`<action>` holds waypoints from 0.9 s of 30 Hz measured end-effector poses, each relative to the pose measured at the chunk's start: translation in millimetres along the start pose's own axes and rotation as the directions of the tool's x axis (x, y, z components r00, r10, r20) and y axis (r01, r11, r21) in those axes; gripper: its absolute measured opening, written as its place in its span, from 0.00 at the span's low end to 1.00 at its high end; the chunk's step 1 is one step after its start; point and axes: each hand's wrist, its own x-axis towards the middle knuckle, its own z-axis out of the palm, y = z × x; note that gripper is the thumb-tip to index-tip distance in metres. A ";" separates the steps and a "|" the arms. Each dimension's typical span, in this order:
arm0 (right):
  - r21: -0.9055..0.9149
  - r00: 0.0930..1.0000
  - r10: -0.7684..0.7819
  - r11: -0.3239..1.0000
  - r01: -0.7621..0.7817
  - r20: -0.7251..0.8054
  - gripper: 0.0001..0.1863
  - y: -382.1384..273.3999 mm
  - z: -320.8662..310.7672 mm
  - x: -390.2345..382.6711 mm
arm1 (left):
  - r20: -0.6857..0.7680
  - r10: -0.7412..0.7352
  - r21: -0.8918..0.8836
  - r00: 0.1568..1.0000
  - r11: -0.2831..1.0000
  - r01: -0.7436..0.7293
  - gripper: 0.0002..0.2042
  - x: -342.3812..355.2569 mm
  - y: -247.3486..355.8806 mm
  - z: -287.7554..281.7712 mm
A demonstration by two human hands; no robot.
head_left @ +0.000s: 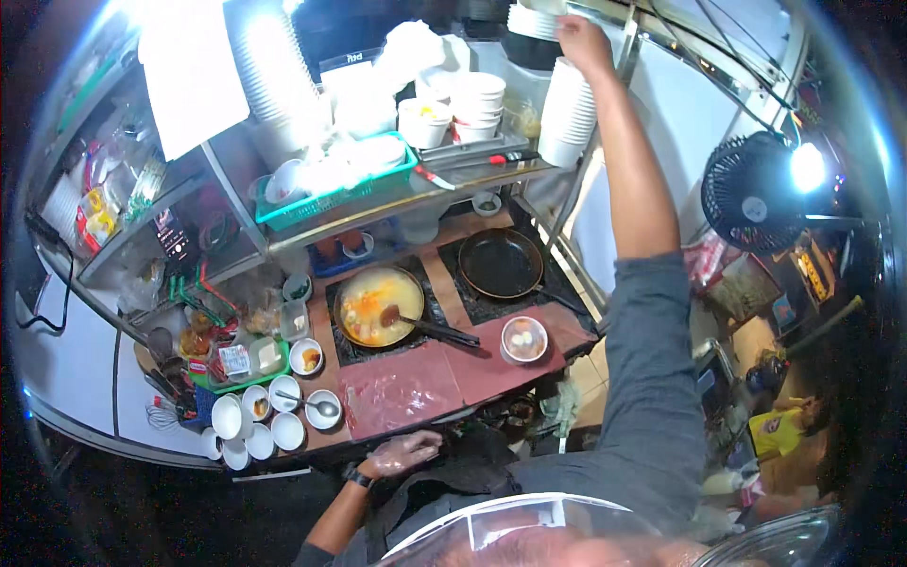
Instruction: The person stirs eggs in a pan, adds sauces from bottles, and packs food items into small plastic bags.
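My right hand (584, 40) is raised to the top shelf, its fingers closed on the edge of a stack of white containers (535, 21). A tall stack of white cups (565, 118) stands below it. My left hand (402, 454), in a clear plastic glove, lies open and empty by the front counter edge, near a red board (397, 395). Behind that are a pan of yellowish liquid food (368, 291) with a dark-handled spatula (444, 331) in it, an empty black pan (499, 255), and a white-rimmed tub (524, 338) holding pale items.
Several small white bowls (288, 432) and a green tray (241, 378) crowd the left counter. A teal basket (283, 213) and knives (501, 159) rest on the shelf. A black fan (746, 184) is at right. A person in yellow (777, 433) is visible lower right.
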 end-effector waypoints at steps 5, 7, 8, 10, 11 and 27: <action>-0.189 0.927 0.303 0.946 -0.264 0.219 0.38 14.1 81.6 75.9 | -0.133 -0.114 -0.041 0.985 0.993 0.109 0.24 -24.3 -12.0 6.3; -0.218 0.895 0.350 0.930 -0.297 0.278 0.45 3.1 115.2 74.2 | -0.198 -0.217 -0.066 0.956 0.976 0.208 0.24 -37.2 -10.6 10.5; -0.244 0.904 0.350 0.925 -0.292 0.246 0.47 48.3 74.6 114.3 | -0.152 -0.158 -0.059 0.976 0.987 0.150 0.24 -18.1 -23.1 6.9; -0.231 0.916 0.355 0.922 -0.310 0.185 0.48 43.1 72.7 130.2 | -0.192 -0.125 -0.123 0.974 0.987 0.102 0.24 -14.8 -57.5 10.2; -0.198 0.913 0.375 0.919 -0.341 0.164 0.48 10.3 108.3 98.7 | -0.241 -0.177 -0.225 0.954 0.967 0.122 0.25 -38.0 -69.3 24.8; -0.445 0.980 -0.192 0.874 0.196 0.054 0.22 13.0 91.5 117.5 | -0.333 -0.218 -0.337 0.918 0.936 0.100 0.26 -98.3 -77.5 21.5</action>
